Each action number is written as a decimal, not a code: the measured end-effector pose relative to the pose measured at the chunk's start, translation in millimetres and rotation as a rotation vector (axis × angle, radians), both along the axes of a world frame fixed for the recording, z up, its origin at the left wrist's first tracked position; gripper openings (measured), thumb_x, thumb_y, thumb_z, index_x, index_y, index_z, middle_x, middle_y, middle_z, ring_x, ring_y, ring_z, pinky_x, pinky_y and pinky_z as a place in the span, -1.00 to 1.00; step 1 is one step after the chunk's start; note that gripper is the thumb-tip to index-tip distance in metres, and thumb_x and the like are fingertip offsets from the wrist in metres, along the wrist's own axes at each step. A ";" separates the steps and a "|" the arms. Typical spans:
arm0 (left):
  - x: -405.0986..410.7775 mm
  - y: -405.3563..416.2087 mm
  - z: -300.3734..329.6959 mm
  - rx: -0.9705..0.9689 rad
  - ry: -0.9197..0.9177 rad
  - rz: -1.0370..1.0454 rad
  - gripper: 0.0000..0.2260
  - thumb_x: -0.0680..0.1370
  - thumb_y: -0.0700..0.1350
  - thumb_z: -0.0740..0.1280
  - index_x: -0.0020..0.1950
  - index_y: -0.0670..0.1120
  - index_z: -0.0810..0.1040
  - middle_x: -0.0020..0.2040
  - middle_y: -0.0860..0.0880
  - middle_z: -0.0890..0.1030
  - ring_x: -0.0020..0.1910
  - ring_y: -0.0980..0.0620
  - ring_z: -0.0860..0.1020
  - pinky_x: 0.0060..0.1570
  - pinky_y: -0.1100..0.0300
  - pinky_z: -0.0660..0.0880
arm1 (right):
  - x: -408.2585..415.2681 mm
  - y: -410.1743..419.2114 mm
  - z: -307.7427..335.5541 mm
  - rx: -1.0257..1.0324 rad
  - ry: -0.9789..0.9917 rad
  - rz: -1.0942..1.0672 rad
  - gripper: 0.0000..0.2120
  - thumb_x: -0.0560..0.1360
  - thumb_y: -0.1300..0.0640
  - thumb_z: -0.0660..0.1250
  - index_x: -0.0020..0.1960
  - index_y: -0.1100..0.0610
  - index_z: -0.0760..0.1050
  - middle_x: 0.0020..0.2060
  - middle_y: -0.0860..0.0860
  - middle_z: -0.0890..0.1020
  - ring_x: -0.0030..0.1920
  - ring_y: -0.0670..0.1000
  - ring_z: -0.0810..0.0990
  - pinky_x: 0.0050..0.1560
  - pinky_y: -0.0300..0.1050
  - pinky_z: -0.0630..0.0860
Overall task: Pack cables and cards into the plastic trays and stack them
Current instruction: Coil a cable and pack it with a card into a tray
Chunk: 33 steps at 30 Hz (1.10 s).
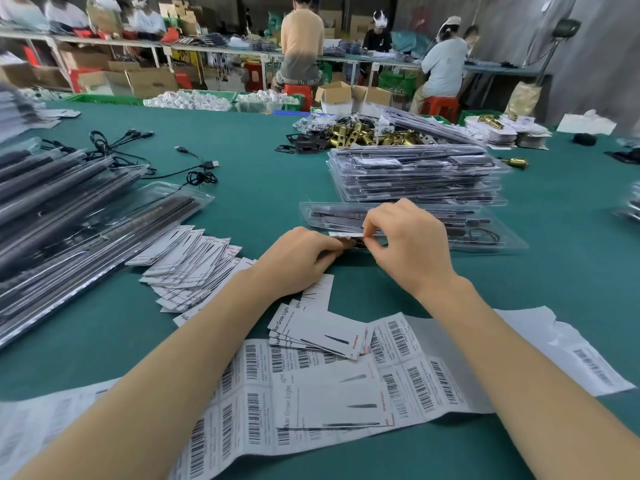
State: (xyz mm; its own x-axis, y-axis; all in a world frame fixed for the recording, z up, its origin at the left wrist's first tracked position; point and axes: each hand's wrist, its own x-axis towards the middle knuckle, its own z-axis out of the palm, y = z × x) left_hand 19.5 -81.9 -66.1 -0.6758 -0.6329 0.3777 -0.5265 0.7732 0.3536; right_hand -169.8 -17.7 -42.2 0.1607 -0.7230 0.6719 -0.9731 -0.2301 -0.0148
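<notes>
My left hand (298,258) and my right hand (405,240) meet at the table's middle, both pinching a small white card (346,238) with dark print by its edges. Just behind them lies a clear plastic tray (491,233) holding black strips and a cable. Behind that tray rises a stack of packed trays (415,178). Loose printed cards (187,265) fan out to the left, and a few more cards (322,336) lie near my wrists. Black USB cables (194,164) sprawl at the far left.
Barcode label sheets (346,386) cover the green table in front of me. A long pile of trays (62,209) fills the left side. Brass lock parts (367,135) and other packets sit at the back. People work at benches beyond.
</notes>
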 end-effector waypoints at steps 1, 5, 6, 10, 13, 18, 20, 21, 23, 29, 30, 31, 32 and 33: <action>-0.2 0.4 0.7 -0.004 -0.011 -0.003 -0.76 0.65 -0.14 0.28 0.22 0.02 0.68 -0.11 -0.02 0.73 -0.24 -0.07 0.55 -0.14 0.03 0.53 | 0.7 1.0 -3.8 -0.030 0.012 0.007 -0.87 0.40 0.28 0.44 -0.24 0.10 0.55 -0.26 -0.05 0.63 -0.19 0.09 0.53 -0.32 -0.09 0.42; -1.0 1.5 3.6 -0.019 -0.029 -0.014 -0.72 0.65 -0.16 0.26 0.27 0.07 0.65 -0.08 -0.02 0.73 -0.22 -0.08 0.56 -0.12 0.02 0.52 | 6.2 -3.7 -14.2 -0.119 0.006 -0.003 -0.88 0.44 0.27 0.42 -0.25 0.13 0.54 -0.23 -0.01 0.59 -0.27 0.09 0.52 -0.45 -0.14 0.36; -1.2 1.5 4.0 -0.024 -0.028 -0.018 -0.71 0.64 -0.18 0.26 0.28 0.07 0.64 -0.06 -0.02 0.73 -0.22 -0.07 0.56 -0.12 0.02 0.52 | 8.4 -6.0 -14.8 -0.126 0.000 -0.006 -0.88 0.45 0.26 0.40 -0.25 0.13 0.54 -0.23 0.00 0.58 -0.29 0.09 0.52 -0.47 -0.18 0.30; -0.4 1.2 4.4 -0.011 -0.010 -0.052 -0.68 0.64 -0.21 0.26 0.30 0.09 0.63 0.00 0.01 0.73 -0.16 -0.05 0.60 -0.07 0.02 0.53 | 13.1 -8.9 -20.3 -0.104 -0.017 -0.032 -0.85 0.42 0.26 0.44 -0.29 0.13 0.54 -0.26 0.01 0.57 -0.31 0.09 0.53 -0.46 -0.25 0.22; 1.1 1.9 3.6 -0.002 0.045 -0.070 -0.72 0.63 -0.21 0.30 0.26 0.04 0.66 0.01 0.03 0.74 -0.10 -0.03 0.65 -0.01 0.03 0.56 | 9.4 -6.1 -18.5 -0.039 -0.054 -0.072 -0.83 0.38 0.22 0.53 -0.33 0.08 0.60 -0.39 0.00 0.54 -0.37 0.12 0.53 -0.47 -0.21 0.29; 1.9 1.8 3.7 0.022 0.092 -0.054 -0.77 0.60 -0.17 0.37 0.21 0.02 0.69 0.02 0.05 0.74 -0.03 0.01 0.68 0.06 0.04 0.58 | 6.9 -4.4 -16.9 0.095 -0.070 -0.114 -0.89 0.52 0.06 0.44 -0.14 -0.01 0.72 -0.32 -0.01 0.63 -0.27 0.16 0.60 -0.35 -0.14 0.25; 1.3 1.4 4.3 0.027 0.068 -0.065 -0.77 0.61 -0.16 0.35 0.22 0.03 0.69 0.01 0.06 0.74 -0.04 0.01 0.67 0.04 0.04 0.58 | 5.0 -5.1 -15.0 0.130 -0.055 -0.102 -0.87 0.55 0.02 0.40 -0.08 -0.03 0.73 -0.26 -0.02 0.66 -0.20 0.14 0.62 -0.33 -0.10 0.34; 1.3 1.4 4.5 0.031 0.059 -0.069 -0.77 0.62 -0.16 0.34 0.23 0.04 0.68 0.02 0.07 0.74 -0.04 0.02 0.67 0.03 0.04 0.57 | 3.9 -4.1 -14.3 0.133 -0.044 -0.092 -0.86 0.56 0.01 0.39 -0.07 -0.04 0.73 -0.25 -0.02 0.66 -0.20 0.14 0.63 -0.32 -0.09 0.39; 1.7 0.9 4.6 0.024 0.051 -0.065 -0.76 0.63 -0.15 0.33 0.24 0.04 0.68 0.03 0.08 0.73 -0.03 0.04 0.66 0.03 0.04 0.57 | 3.2 -0.7 -15.4 0.117 0.009 -0.080 -0.84 0.57 -0.01 0.37 -0.07 -0.04 0.72 -0.25 -0.04 0.67 -0.22 0.13 0.63 -0.33 -0.10 0.44; 1.6 2.7 5.7 0.015 0.036 -0.050 -0.75 0.63 -0.16 0.32 0.26 0.02 0.67 0.09 0.06 0.72 0.04 0.03 0.65 0.09 0.04 0.56 | 7.3 5.2 -23.0 0.117 0.036 -0.114 -0.84 0.56 0.06 0.30 -0.04 -0.01 0.67 -0.20 -0.04 0.70 -0.18 0.12 0.65 -0.35 -0.10 0.43; 2.0 2.4 5.8 0.001 0.013 -0.033 -0.74 0.63 -0.12 0.31 0.27 0.06 0.66 0.08 0.07 0.72 0.04 0.01 0.64 0.06 0.02 0.56 | 9.2 5.1 -23.4 0.127 0.065 -0.132 -0.84 0.55 0.05 0.28 -0.04 -0.02 0.65 -0.21 -0.05 0.69 -0.18 0.11 0.64 -0.38 -0.13 0.34; 2.1 2.1 5.8 -0.027 -0.019 -0.007 -0.74 0.64 -0.08 0.29 0.28 0.12 0.64 0.07 0.08 0.71 0.03 0.00 0.63 0.01 0.01 0.56 | 10.8 5.6 -24.5 0.145 0.096 -0.149 -0.83 0.55 0.03 0.26 0.00 -0.05 0.63 -0.20 -0.06 0.68 -0.17 0.10 0.63 -0.37 -0.14 0.28; 2.1 1.9 5.6 -0.064 -0.046 0.015 -0.74 0.65 -0.05 0.28 0.28 0.15 0.64 0.06 0.09 0.71 0.02 0.00 0.62 -0.03 0.01 0.56 | 11.4 6.3 -26.0 0.164 0.117 -0.160 -0.80 0.55 0.02 0.23 0.07 -0.08 0.61 -0.15 -0.07 0.68 -0.13 0.09 0.62 -0.36 -0.14 0.25; 2.2 1.6 6.0 -0.093 -0.052 0.023 -0.75 0.64 -0.04 0.28 0.27 0.16 0.64 0.06 0.09 0.71 0.02 -0.01 0.62 -0.04 0.01 0.56 | 11.2 6.5 -27.2 0.180 0.124 -0.166 -0.76 0.55 0.02 0.21 0.13 -0.11 0.59 -0.10 -0.09 0.68 -0.09 0.07 0.62 -0.34 -0.14 0.26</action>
